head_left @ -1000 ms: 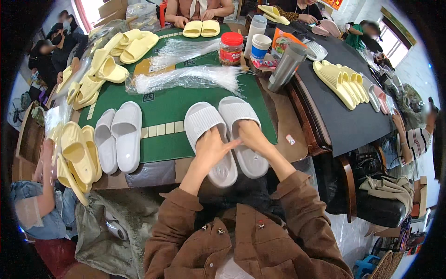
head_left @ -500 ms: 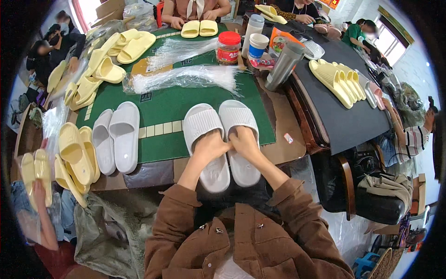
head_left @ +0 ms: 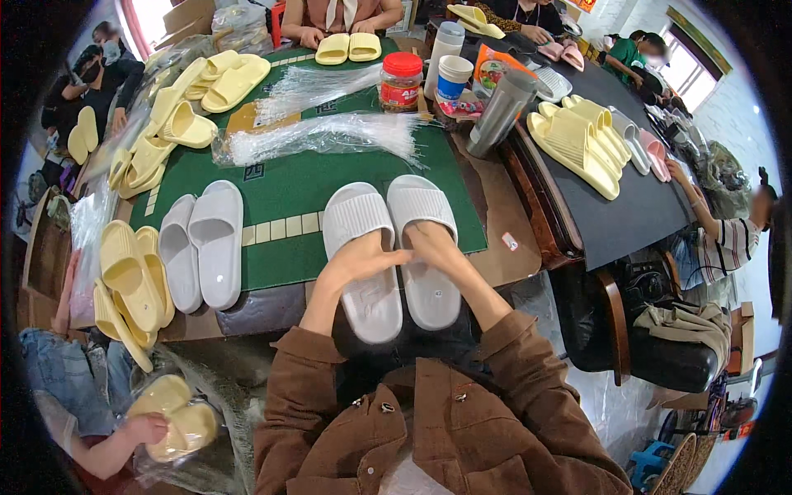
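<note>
The brown table (head_left: 497, 196) spreads in front of me, with a dark table (head_left: 594, 219) on my right. A green mat (head_left: 289, 190) covers much of the nearer one, and across its far half lie bundles of thin clear strips (head_left: 326, 140). Yellow slippers (head_left: 136, 272) sit beyond my left side, next to a grey pair (head_left: 216, 247) standing well apart from my hands.

Straight in front of me are the two grey slippers I am touching, the left slipper (head_left: 375, 313) and the right slipper (head_left: 433, 305), side by side with toes pointing away. Their strapped fronts are over the mat, and their heels reach past the table's near edge.

My left hand (head_left: 359, 257) goes into the left slipper under its ribbed strap, and my right hand (head_left: 433, 246) does the same in the right one. The straps hide my fingers, so I can't tell how far they are open or whether they grip. The hands themselves are close together, my left thumb (head_left: 397, 257) stretched toward the right hand. Smallest is a pale round label (head_left: 438, 294) on the right insole
</note>
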### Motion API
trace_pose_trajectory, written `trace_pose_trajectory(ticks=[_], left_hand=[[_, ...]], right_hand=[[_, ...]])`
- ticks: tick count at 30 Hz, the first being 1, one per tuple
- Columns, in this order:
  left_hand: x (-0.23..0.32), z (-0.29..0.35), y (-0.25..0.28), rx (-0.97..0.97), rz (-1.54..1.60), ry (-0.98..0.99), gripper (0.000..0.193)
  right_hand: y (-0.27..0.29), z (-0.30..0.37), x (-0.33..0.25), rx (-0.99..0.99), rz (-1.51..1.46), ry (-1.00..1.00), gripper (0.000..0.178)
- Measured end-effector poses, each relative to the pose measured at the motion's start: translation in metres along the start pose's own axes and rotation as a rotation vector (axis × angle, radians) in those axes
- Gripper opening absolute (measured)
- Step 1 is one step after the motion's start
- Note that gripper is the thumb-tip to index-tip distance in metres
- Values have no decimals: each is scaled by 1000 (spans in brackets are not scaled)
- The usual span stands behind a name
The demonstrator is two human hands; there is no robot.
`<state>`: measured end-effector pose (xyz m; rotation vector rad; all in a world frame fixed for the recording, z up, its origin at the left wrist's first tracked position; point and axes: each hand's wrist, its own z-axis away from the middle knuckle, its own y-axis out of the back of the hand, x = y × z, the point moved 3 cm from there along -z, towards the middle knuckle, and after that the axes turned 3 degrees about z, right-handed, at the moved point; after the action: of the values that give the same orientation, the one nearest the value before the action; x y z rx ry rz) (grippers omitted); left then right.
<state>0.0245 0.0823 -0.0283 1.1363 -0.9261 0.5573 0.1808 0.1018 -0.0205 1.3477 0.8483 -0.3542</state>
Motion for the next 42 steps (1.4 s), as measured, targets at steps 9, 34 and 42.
trace_pose_trajectory(ticks=[9,34,42], left_hand=[[31,7,-6,79,-227,122,71],[26,-1,-26,310,-287,206,53],[22,-5,-26,171,-285,261,54]], right_hand=[[-2,-5,8,-86,-37,-69,44],[53,-81,-10,92,369,8,37],[26,-116,-33,-189,674,-85,35]])
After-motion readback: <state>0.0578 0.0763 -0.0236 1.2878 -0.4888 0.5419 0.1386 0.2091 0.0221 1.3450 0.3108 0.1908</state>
